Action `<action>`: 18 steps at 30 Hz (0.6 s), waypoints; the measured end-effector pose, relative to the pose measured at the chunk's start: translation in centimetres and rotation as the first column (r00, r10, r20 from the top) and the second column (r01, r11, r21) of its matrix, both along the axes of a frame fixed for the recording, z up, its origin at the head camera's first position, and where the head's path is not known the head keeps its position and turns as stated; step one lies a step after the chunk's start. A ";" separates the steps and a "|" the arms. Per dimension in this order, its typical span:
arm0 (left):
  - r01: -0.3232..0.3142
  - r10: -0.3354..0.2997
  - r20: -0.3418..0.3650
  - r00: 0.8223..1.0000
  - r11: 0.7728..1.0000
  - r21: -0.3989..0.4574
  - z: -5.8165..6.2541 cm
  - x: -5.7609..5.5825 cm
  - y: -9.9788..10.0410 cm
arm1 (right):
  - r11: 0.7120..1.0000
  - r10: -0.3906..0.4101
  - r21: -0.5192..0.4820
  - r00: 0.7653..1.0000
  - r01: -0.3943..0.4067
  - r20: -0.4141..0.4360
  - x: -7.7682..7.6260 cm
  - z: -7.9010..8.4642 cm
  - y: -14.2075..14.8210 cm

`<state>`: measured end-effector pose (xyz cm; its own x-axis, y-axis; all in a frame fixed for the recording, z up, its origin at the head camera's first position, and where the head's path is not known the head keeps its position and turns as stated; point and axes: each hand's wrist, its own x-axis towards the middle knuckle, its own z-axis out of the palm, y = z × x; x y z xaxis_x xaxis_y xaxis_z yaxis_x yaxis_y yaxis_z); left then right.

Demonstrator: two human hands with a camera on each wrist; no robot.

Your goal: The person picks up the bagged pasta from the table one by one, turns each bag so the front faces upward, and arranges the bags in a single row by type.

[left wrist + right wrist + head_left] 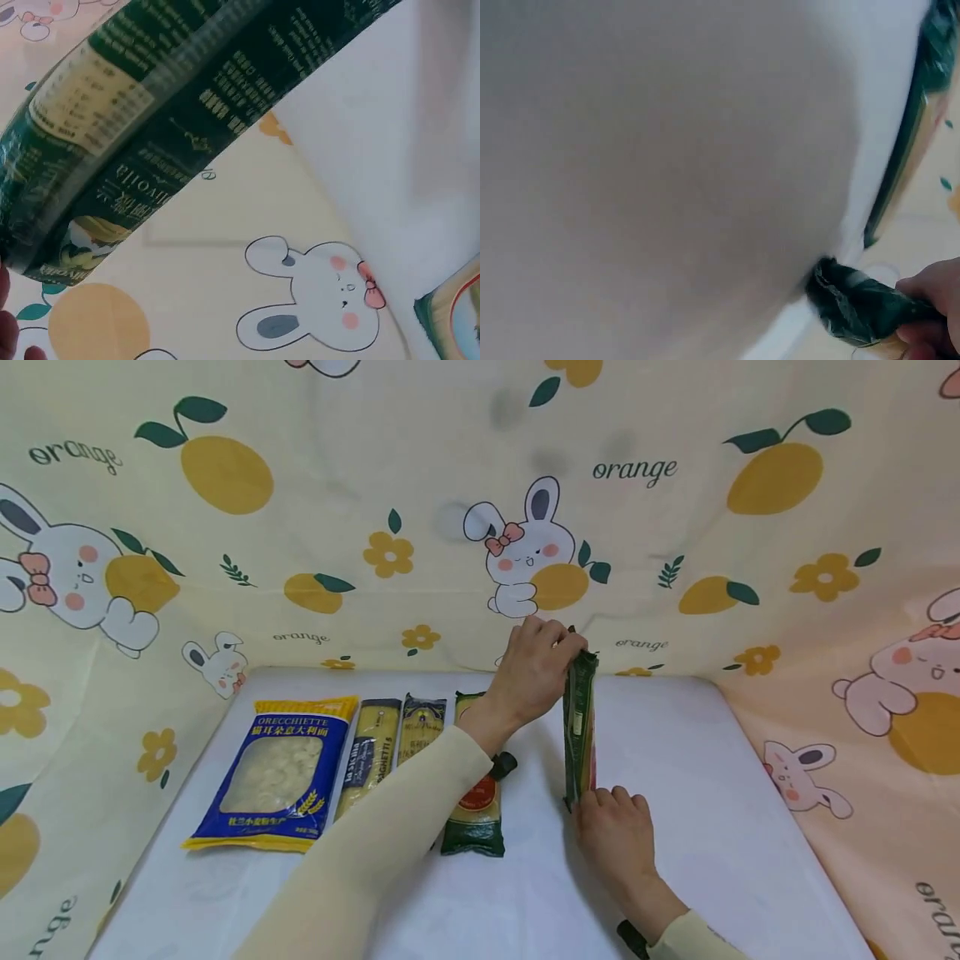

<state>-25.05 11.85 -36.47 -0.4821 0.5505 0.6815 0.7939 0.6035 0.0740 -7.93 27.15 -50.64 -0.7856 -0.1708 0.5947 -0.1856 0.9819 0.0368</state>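
Observation:
A narrow green pasta packet (579, 727) stands on its edge, held between both hands. My left hand (528, 672) grips its far end, and my right hand (617, 835) pinches the near end. In the left wrist view, the printed green back of the packet (150, 127) runs diagonally, with a few fingertips (7, 330) at the lower left. The right wrist view shows my right hand (934, 307) pinching crumpled green wrapper (862, 304). Beneath the left forearm lies another green-ended pasta packet (474, 827), partly hidden.
To the left lie a blue and yellow orecchiette bag (273, 777), a spaghetti packet (370, 743) and another slim pasta packet (422, 727), partly covered by the left sleeve (397, 827). All rest on a white table (720, 793) before a patterned cloth (420, 460).

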 end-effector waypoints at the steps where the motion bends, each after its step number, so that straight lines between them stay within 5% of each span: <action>1: -0.009 0.009 0.001 1.000 1.000 -0.008 -0.1 0.2 0.0 | 1.000 -0.001 0.010 1.000 0.001 -0.005 0.1 -0.1 -0.1; 6: -0.041 0.041 0.008 0.999 0.999 -0.009 -0.3 0.7 -0.1 | 0.999 -0.004 0.032 1.000 0.004 -0.015 0.1 -0.4 -0.7; 13: -0.045 0.045 0.120 0.992 0.999 0.002 0.0 1.9 0.1 | 0.999 -0.038 0.032 0.998 0.036 0.049 0.5 -0.5 -1.5; 18: -0.142 0.143 0.016 0.990 0.988 -0.063 -0.3 2.2 0.5 | 0.999 -0.033 0.044 0.997 0.030 0.076 0.4 -0.7 -2.3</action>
